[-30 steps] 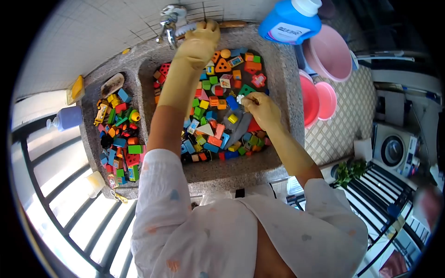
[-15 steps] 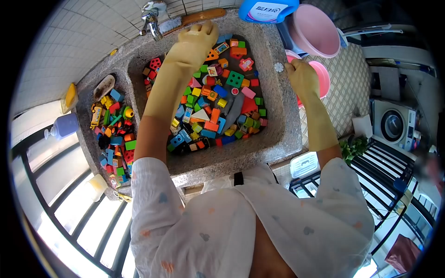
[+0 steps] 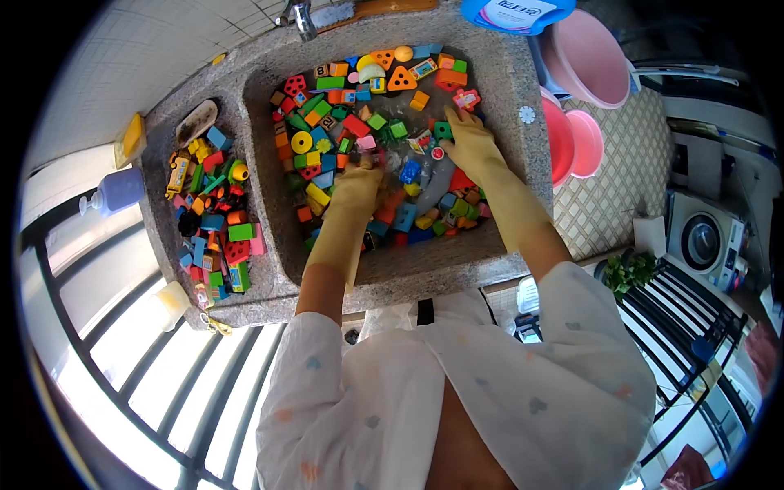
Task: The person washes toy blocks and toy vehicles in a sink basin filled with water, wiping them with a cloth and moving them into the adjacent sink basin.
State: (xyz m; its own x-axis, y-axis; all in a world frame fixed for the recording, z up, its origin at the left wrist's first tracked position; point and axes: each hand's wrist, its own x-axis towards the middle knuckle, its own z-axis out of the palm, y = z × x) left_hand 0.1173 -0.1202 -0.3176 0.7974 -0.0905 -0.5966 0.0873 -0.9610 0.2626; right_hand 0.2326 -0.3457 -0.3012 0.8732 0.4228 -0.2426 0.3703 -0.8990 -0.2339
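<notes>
Both my hands wear pale yellow rubber gloves and reach into the large basin of a grey stone sink point(image 3: 282, 253). My left hand point(image 3: 358, 184) dips among wet toy blocks near the basin's middle. Its fingertips are hidden in the water and blocks, next to a pink block point(image 3: 366, 143). My right hand point(image 3: 472, 145) lies over blocks at the right side, fingers stretched and apart, beside a dark green block point(image 3: 442, 131) and above a grey cloth-like piece point(image 3: 436, 184). Colourful blocks, some with holes such as an orange triangle point(image 3: 402, 79), fill the water around both hands.
A narrower left compartment holds more blocks point(image 3: 238, 233) and a yellow toy vehicle point(image 3: 177, 175). A tap point(image 3: 304, 20) overhangs the back edge. Blue detergent bottle point(image 3: 518, 12) and pink basins point(image 3: 584, 61) stand right; a purple pump bottle point(image 3: 114, 194) stands left.
My left hand has come down from the sink's back edge near the tap into the blocks. My right hand has moved from the right rim into the basin. Blocks have shifted and the water is stirred.
</notes>
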